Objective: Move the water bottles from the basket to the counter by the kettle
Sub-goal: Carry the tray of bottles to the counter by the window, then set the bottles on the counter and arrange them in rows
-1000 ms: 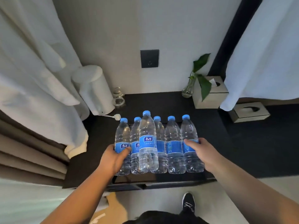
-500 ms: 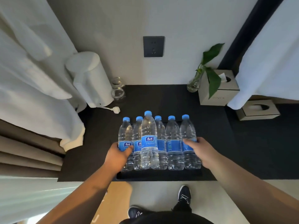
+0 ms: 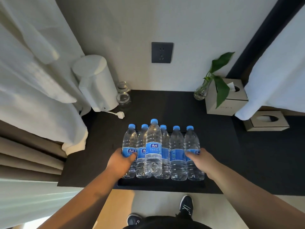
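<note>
The 6 water bottles [image 3: 162, 152], clamped between left hand [image 3: 121, 161] and right hand [image 3: 202, 160], have moved forward over the dark counter [image 3: 165, 104], now nearer the white kettle [image 3: 95, 83]; setting down seems close.

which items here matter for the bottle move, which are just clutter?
Job:
- water bottles, six in a row
- left hand on the leftmost
- right hand on the rightmost
- black tray
- counter
- kettle

Clutter:
- glass jars
- plant vase
- tissue boxes
- wall socket
</note>
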Demonstrator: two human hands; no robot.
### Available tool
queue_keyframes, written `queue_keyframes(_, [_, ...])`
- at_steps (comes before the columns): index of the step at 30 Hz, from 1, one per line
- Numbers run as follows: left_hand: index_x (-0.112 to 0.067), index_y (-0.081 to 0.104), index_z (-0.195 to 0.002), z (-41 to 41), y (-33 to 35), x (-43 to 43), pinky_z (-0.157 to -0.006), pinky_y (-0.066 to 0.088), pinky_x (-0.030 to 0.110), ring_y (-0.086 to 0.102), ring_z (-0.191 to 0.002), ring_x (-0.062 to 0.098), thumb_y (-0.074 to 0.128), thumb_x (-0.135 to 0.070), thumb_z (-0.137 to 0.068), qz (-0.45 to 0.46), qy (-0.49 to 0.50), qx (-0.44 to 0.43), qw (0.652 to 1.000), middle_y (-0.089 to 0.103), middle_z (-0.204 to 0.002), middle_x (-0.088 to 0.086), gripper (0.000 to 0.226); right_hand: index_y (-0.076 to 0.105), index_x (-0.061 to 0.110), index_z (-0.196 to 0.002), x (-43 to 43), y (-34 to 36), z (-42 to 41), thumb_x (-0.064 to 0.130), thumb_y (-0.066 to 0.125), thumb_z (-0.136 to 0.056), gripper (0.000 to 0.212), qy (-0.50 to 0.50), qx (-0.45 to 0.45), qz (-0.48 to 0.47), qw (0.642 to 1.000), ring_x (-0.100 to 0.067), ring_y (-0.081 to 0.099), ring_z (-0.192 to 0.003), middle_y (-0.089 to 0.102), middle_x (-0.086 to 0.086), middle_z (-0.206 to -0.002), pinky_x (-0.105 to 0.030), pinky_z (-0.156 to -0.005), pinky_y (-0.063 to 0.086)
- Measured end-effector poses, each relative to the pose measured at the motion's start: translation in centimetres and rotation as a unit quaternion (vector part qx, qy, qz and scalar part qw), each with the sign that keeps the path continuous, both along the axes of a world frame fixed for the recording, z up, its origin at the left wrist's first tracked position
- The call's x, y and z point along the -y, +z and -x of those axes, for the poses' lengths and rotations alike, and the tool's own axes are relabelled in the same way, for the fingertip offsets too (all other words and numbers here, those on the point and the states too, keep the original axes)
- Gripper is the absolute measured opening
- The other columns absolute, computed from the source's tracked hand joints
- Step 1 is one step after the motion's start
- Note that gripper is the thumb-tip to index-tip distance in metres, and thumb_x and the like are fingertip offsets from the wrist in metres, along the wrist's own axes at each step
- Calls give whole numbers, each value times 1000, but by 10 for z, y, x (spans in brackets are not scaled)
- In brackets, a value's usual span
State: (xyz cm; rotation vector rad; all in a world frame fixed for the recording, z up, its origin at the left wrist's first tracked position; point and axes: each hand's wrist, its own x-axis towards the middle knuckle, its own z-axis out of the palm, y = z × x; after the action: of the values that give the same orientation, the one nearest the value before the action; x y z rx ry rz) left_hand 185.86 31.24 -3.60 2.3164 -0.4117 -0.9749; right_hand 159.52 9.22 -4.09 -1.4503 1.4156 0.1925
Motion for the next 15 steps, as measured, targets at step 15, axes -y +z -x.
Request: queue_keyframes(15, [-17, 71, -101, 2, 3, 7, -78, 62, 39, 72, -82, 22, 66, -61, -89, -71, -36, 46, 996, 75, -91, 3, 46, 60, 18, -141, 3, -8, 4, 65, 65, -92, 68, 14, -30, 26, 999, -26, 70, -107, 69, -8, -125, -46, -96, 59])
